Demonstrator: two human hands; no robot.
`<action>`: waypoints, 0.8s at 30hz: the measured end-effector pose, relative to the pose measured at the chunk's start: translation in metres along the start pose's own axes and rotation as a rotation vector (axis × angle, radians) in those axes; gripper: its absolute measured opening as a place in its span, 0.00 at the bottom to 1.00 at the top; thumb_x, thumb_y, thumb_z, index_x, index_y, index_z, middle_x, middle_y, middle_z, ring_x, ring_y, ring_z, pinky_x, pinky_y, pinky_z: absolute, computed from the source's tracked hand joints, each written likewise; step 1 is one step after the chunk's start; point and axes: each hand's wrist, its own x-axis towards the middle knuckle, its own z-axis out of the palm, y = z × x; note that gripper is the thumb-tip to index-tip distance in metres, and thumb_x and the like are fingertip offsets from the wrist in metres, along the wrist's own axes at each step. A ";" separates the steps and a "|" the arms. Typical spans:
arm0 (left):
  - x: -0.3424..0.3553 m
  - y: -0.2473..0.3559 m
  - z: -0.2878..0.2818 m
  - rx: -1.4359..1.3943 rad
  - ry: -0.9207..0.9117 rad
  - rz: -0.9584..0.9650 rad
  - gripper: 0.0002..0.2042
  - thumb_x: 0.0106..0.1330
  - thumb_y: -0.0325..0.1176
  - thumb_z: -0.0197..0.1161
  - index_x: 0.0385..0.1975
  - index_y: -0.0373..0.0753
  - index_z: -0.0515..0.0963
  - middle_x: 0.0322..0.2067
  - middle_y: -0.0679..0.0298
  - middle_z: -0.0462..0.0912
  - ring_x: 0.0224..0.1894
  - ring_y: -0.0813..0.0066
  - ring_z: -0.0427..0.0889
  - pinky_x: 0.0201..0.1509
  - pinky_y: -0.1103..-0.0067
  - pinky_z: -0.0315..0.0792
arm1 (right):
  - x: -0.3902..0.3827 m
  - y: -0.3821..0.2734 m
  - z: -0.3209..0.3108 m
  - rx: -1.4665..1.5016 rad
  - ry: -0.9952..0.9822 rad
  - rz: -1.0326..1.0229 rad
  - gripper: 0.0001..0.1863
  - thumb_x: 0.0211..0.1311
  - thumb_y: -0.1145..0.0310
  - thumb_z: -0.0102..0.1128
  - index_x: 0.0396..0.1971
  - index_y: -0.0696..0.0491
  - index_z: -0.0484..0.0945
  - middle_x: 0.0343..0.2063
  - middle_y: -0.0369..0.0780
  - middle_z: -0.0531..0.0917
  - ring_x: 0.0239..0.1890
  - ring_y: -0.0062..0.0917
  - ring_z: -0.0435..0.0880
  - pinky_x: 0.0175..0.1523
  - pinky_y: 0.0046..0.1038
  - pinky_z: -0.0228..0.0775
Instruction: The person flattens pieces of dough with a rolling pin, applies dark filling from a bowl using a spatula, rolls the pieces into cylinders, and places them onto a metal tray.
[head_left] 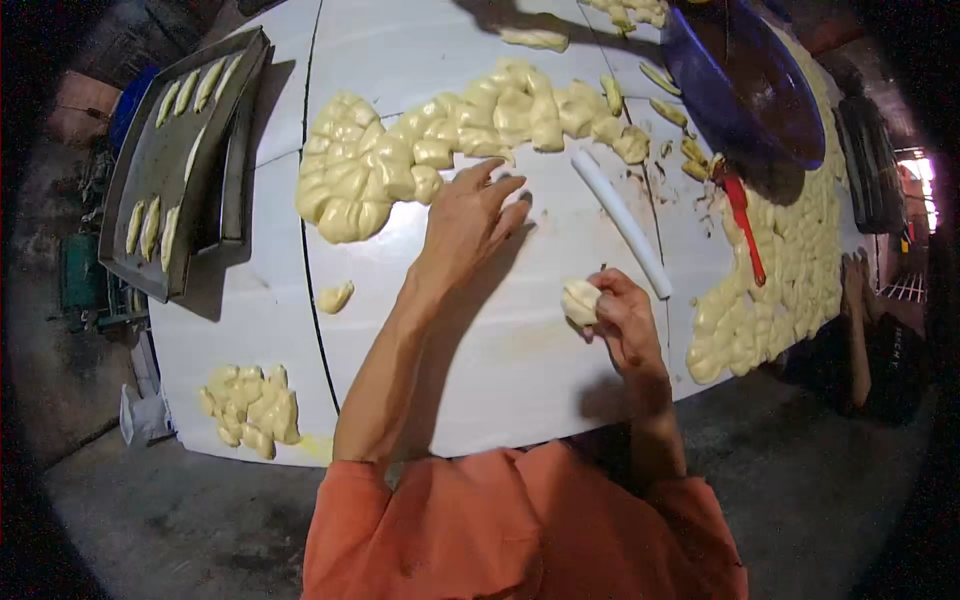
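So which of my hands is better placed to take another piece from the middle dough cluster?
Likely your left hand: it seems empty, spread open at the near edge of the dough cluster. Your right hand grips a dough piece, farther from the cluster.

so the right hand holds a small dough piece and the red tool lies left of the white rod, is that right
Not quite: in the head view, the red tool lies to the right of the white rod. The right hand does hold a small dough piece.
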 end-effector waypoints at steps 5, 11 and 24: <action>-0.077 0.045 -0.032 -0.870 -0.554 -0.642 0.27 0.63 0.31 0.74 0.62 0.29 0.76 0.47 0.56 0.88 0.47 0.72 0.84 0.53 0.74 0.77 | 0.000 0.013 0.032 -0.054 -0.078 0.125 0.13 0.68 0.67 0.63 0.48 0.56 0.76 0.34 0.39 0.84 0.26 0.15 0.79 0.28 0.17 0.70; -0.141 0.053 -0.060 -0.666 -0.357 -0.777 0.22 0.66 0.33 0.71 0.59 0.32 0.80 0.41 0.56 0.89 0.41 0.74 0.85 0.47 0.75 0.79 | -0.012 0.037 0.077 -0.845 -0.033 -0.162 0.16 0.71 0.61 0.64 0.50 0.55 0.77 0.34 0.42 0.86 0.33 0.25 0.87 0.40 0.28 0.79; -0.210 0.080 -0.069 0.177 -0.222 -0.370 0.30 0.67 0.46 0.67 0.68 0.43 0.71 0.69 0.55 0.71 0.61 0.57 0.79 0.61 0.59 0.74 | -0.045 0.044 0.096 -1.351 -0.049 -0.465 0.27 0.70 0.58 0.63 0.63 0.57 0.76 0.58 0.48 0.81 0.60 0.42 0.79 0.64 0.44 0.69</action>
